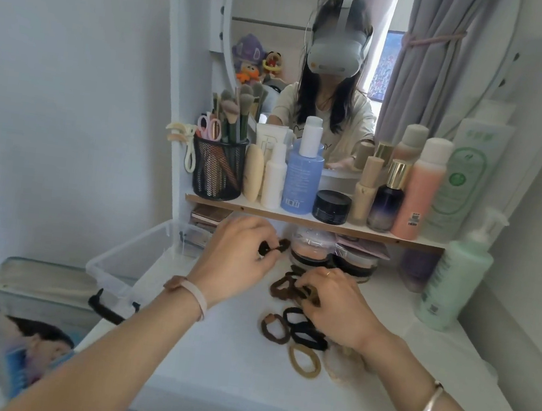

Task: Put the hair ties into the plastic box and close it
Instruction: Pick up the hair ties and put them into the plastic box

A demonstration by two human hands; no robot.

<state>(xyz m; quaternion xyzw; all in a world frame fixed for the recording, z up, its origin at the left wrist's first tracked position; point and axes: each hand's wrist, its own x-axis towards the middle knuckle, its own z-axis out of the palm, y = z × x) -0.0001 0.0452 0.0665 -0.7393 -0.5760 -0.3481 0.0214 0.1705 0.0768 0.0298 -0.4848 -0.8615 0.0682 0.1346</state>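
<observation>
clear plastic box point(133, 256) sits open at 9 o'clock on the white desk point(227, 353), handy for drops. left hand point(236, 255) pinches a dark hair tie point(273, 248). right hand point(336, 302) closes on the brown ties point(287, 286) at centre; loose ties point(301, 337) wait at 5 o'clock.

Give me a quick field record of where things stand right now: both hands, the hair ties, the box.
left hand: pinching a dark hair tie above the table
right hand: fingers on a bunch of brown ties
loose ties on table: one brown, some black, one tan, all near the right hand
plastic box: clear, open, left of the hands; no ties visible inside
box latch: black, on the near end
task state: ties not yet in the box, not closed
</observation>
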